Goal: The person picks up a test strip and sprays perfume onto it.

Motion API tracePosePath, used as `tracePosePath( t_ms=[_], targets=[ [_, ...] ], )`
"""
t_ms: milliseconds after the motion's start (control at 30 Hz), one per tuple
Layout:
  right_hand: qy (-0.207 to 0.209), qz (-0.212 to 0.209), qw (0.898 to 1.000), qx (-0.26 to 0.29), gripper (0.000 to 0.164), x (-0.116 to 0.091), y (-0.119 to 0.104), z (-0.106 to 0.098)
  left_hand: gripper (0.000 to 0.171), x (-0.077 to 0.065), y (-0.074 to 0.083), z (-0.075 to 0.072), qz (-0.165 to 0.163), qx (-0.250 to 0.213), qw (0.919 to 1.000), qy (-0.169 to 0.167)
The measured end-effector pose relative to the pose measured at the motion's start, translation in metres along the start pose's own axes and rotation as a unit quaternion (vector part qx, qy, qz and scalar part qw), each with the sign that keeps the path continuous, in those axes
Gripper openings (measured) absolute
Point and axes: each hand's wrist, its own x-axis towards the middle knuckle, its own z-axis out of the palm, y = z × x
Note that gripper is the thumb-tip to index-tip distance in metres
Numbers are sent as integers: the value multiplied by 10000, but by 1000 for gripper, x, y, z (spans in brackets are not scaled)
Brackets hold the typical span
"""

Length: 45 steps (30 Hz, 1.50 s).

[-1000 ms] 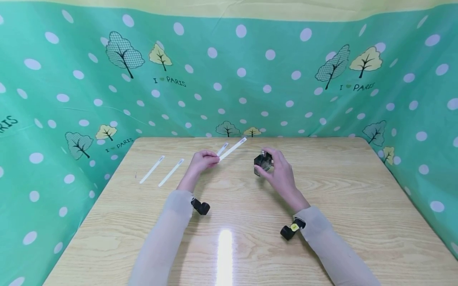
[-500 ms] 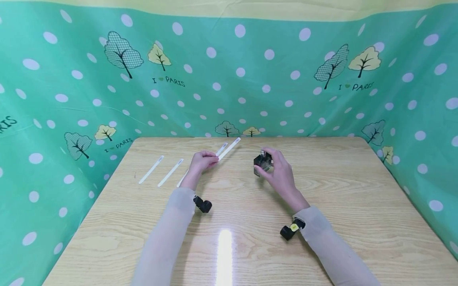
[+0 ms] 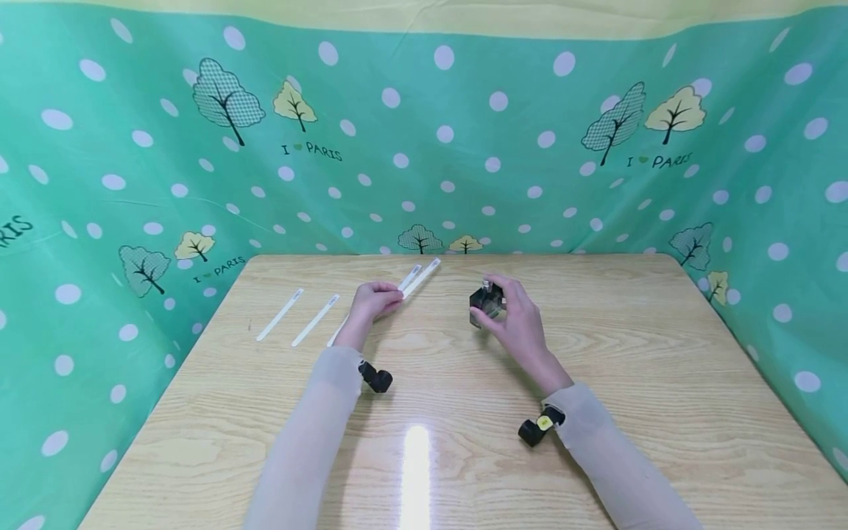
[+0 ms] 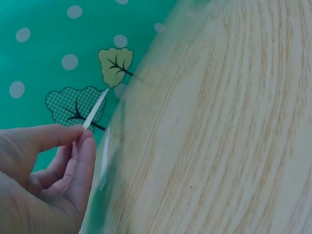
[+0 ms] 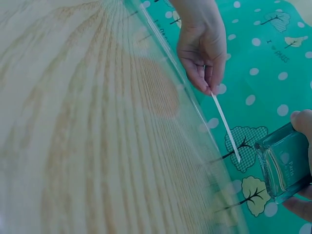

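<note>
Between thumb and fingertips, my left hand (image 3: 374, 303) pinches a narrow white paper strip (image 3: 425, 275) near its lower end. The strip slants up and to the right, with a small printed label at its tip; in the left wrist view this paper strip (image 4: 96, 108) appears nearly edge-on. A glass perfume bottle (image 3: 486, 303) is gripped in my right hand (image 3: 522, 327), thumb and fingers on opposite sides. Lettering including "Paris" shows on the bottle (image 5: 286, 163) in the right wrist view. The strip's tip and the bottle are apart in the head view.
Two similar white strips lie on the table at the left, a left strip (image 3: 280, 315) and a right strip (image 3: 315, 321). Another strip (image 3: 336, 333) is partly hidden by my left wrist. One more strip (image 3: 410, 275) shows just behind the held one. A green dotted curtain (image 3: 450, 162) borders the wooden table (image 3: 596, 338).
The tip of the held paper strip has swung left, closer to the strip behind it. My left forearm has shifted slightly right. The right hand and perfume bottle have stayed in place.
</note>
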Motion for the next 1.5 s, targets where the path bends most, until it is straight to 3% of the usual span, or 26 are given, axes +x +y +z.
tracePosePath(
  t_ms=[767, 1500],
  targets=[
    [-10, 50, 10000, 14, 66, -1, 4, 1, 31, -1, -2, 0, -88, 147, 9998, 74],
    [-84, 136, 9999, 59, 63, 1, -1, -3, 20, -6, -4, -4, 245, 986, 9948, 105]
  ],
)
